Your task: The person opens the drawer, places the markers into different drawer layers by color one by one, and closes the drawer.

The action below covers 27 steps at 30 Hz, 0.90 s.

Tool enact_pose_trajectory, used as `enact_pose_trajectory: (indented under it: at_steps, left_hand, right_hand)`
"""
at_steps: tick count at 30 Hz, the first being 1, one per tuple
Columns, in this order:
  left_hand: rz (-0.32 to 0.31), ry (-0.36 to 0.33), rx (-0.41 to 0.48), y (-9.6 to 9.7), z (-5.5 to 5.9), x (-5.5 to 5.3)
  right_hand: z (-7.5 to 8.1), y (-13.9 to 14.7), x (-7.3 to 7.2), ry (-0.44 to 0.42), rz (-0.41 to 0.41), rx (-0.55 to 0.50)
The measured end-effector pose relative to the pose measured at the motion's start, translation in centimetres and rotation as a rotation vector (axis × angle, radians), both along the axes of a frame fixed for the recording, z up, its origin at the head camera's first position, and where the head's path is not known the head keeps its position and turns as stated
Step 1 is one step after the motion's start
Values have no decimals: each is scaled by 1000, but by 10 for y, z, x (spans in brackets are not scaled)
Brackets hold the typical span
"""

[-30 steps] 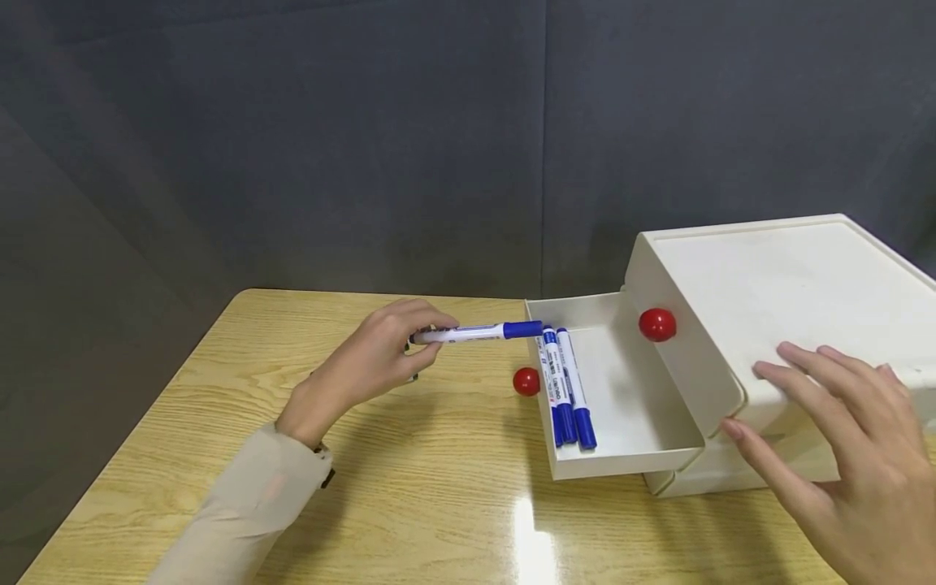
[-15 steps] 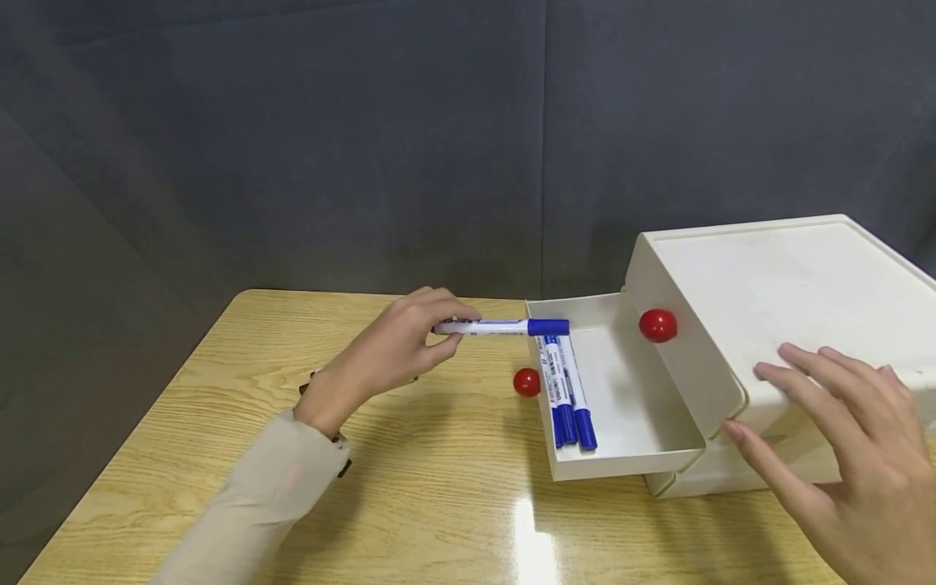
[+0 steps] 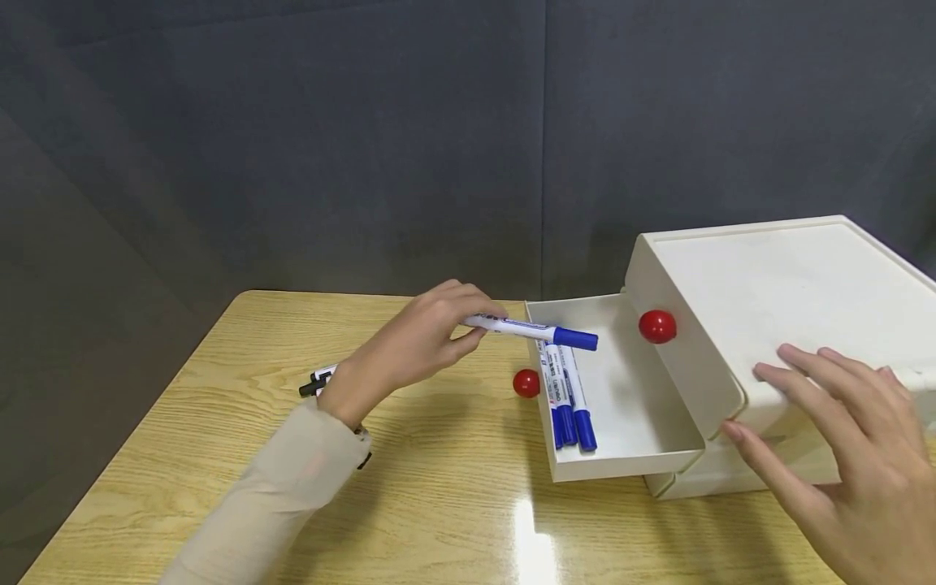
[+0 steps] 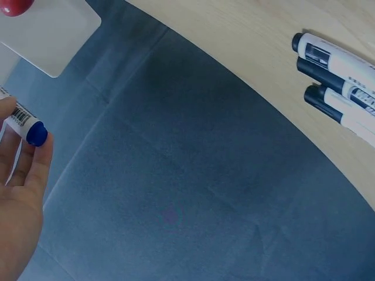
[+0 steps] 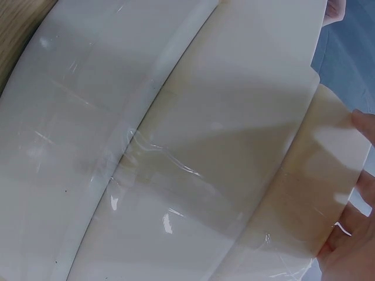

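I'd swing the white-bodied, blue-capped marker (image 3: 530, 328) toward six o'clock before lowering it — parallel to the three matching markers (image 3: 561, 396) in the open white drawer (image 3: 636, 406). Its cap hangs over the drawer's eleven-o'clock side — my left hand (image 3: 427, 333) pinches the tail, wrist toward seven; my right hand (image 3: 863, 439) spreads at the white boxy cabinet (image 3: 804, 276).

On my feed, the near side of the white drawer unit (image 5: 193, 175) takes up most of the view. I see three tiers divided by long seams, the middle one reaching farther left than the topmost. The right hand (image 5: 354, 249), cut off by the frame, has its fingers along the unit's upper edge. I make out crinkled, glossy streaks across the panels, wood-grained tabletop (image 5: 17, 29) below and blue cloth (image 5: 348, 61) on the far side.
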<state>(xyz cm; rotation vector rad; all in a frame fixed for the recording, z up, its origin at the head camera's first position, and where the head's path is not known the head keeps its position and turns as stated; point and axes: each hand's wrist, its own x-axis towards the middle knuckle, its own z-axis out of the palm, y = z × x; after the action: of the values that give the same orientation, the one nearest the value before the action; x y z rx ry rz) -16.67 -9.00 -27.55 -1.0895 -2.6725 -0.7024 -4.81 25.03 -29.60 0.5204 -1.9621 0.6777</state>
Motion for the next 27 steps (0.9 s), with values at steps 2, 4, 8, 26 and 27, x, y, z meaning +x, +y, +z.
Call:
enact_pose_trajectory:
  at_steps: [2, 4, 8, 26, 27]
  left_hand:
    - [-14, 12, -4, 3, 1, -1]
    - [-32, 30, -3, 5, 2, -2]
    - [-66, 50, 6, 11, 3, -4]
    - [-111, 30, -2, 39, 6, -10]
    - [-112, 25, -4, 41, 6, -10]
  right_hand:
    - [0, 0, 0, -1, -1, 3]
    - [0, 0, 0, -2, -2, 5]
    - [-1, 1, 0, -11, -6, 9]
    - [-1, 3, 2, -21, -17, 21]
    - [-1, 2, 2, -20, -17, 20]
